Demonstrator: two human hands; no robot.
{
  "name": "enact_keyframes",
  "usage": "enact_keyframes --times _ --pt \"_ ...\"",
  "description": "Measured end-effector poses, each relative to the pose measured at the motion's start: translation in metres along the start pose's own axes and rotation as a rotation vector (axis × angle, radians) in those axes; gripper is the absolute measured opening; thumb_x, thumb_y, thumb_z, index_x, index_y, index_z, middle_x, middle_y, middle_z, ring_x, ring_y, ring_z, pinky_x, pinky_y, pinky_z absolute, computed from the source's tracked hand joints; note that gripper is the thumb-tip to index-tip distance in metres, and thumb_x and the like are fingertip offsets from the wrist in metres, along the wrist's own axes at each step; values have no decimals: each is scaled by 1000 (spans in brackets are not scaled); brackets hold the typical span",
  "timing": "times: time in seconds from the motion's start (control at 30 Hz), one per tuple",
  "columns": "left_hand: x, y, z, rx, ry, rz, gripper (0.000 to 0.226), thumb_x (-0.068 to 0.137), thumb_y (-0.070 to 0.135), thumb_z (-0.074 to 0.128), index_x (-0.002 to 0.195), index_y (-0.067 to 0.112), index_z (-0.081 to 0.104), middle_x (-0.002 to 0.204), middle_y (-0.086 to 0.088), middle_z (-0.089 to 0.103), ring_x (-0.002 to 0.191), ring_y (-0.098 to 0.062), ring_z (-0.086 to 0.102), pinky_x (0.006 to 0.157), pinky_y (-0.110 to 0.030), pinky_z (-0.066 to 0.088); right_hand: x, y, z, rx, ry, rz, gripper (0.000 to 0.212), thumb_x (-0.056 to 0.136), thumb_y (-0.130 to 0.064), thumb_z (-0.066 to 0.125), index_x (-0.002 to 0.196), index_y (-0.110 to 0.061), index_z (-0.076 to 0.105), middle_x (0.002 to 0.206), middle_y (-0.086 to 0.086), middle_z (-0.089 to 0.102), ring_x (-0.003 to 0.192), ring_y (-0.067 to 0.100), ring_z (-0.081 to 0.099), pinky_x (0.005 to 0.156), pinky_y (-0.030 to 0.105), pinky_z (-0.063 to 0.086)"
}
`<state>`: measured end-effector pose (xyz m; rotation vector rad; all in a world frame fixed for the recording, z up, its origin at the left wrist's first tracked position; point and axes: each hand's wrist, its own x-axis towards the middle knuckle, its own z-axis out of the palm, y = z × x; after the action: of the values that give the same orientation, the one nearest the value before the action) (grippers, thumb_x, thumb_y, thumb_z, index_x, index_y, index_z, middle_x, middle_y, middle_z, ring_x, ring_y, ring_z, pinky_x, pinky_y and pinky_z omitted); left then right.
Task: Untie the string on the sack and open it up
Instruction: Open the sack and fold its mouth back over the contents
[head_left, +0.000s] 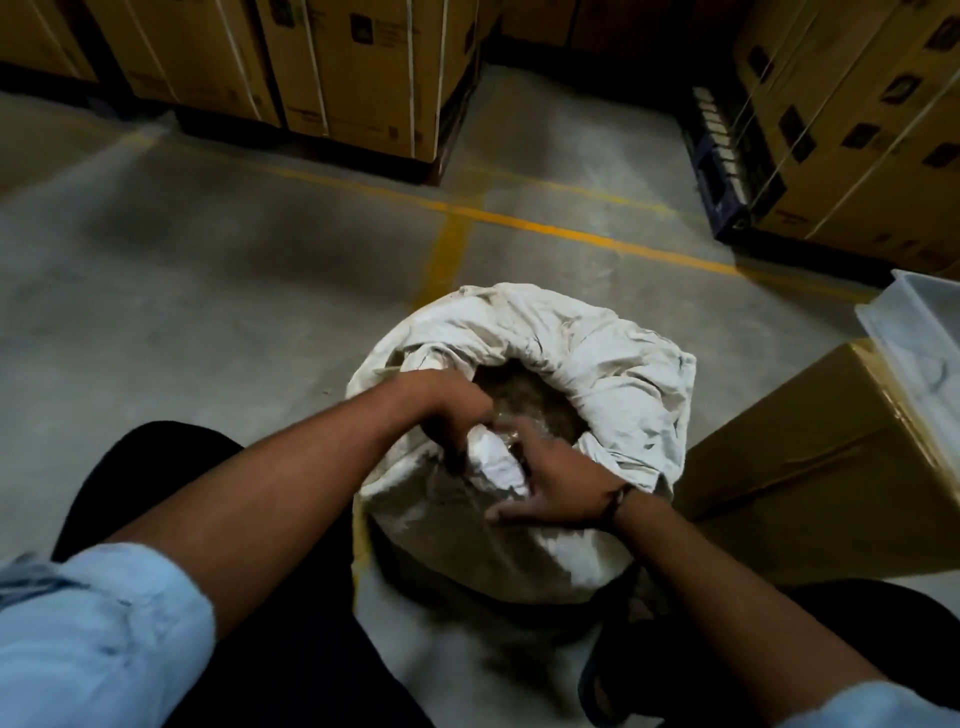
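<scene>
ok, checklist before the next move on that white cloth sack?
1. String off the white cloth sack: cannot tell, none visible.
2. Mouth open: ok, far rim rolled back, brownish contents showing.
3. Left hand grip: ok, fingers curled into the near rim fold.
4. Right hand grip: cannot tell, lies on the same fold, blurred.
5. Sack upright on the grey concrete floor: ok.
6. Side clearance: probably not ok, brown cardboard box sits close on the right.

One wide view is taken from head height, tilted forward and steeply down; the sack (597, 364) is seen close.
</scene>
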<state>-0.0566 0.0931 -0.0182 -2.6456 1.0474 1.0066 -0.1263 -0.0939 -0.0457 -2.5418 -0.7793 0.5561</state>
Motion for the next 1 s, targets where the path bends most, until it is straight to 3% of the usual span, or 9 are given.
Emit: enact_keyframes --times 0.13,0.27,0.37,0.47,0.6,0.67,0.77,0.87,1.0 --pt "5 9 10 84 292 49 47 69 43 75 113 33 63 104 10 70 95 -17 64 90 -36 50 2 17 -14 -79 -34 96 89 62 -61 82 135 -27 44 123 0 65 111 19 62 83 26 44" --pt "4 14 24 249 518 -16 38 70 42 68 106 31 60 105 11 68 100 -17 63 95 -37 40 7 16 14 -457 132 114 67 84 -24 63 146 -14 38 109 16 68 96 37 65 69 36 46" --pt "5 27 27 190 346 -96 69 61 60 76 118 27 55 112 2 67 107 -23 62 100 -39 39 12 14 41 -575 269 4 45 73 -13 54 115 2 62 71 17 65 53 36 64 43 33 46" --pt "13 36 33 89 201 -109 84 59 62 81 123 18 49 119 -8 65 110 -28 61 97 -38 45 16 12 58 -633 257 38 49 75 -17 42 112 4 66 62 12 61 42 31 58 37 30 41" --pt "17 34 38 18 182 -118 64 83 42 69 132 12 40 123 -12 63 110 -31 62 87 -37 46 10 17 46 -540 165 41 68 71 -20 66 134 2 51 85 14 69 68 35 67 56 36 49" --pt "17 33 38 54 151 -115 64 91 31 58 143 8 29 127 -14 62 113 -32 61 94 -42 44 10 27 36 -375 96 8 76 78 -37 68 140 -5 39 114 16 66 99 35 64 81 38 46" --pt "22 37 46 123 83 -139 69 97 29 45 153 7 12 137 -21 55 124 -38 54 108 -50 35 5 36 28 -52 -75 76 92 75 -38 77 149 -15 27 140 9 54 123 27 54 96 24 40" --pt "27 47 43 56 10 -178 63 102 38 33 156 16 9 151 -24 38 139 -43 35 119 -52 18 3 41 33 -132 -100 154 75 79 -37 74 144 -21 40 137 6 57 123 27 56 94 25 43" --pt "6 45 32 137 -73 -112 105 82 45 74 155 15 5 152 -18 35 140 -38 31 117 -53 13 -7 33 54 -524 111 54 73 78 -24 67 144 -12 40 107 13 69 85 35 69 63 34 48"
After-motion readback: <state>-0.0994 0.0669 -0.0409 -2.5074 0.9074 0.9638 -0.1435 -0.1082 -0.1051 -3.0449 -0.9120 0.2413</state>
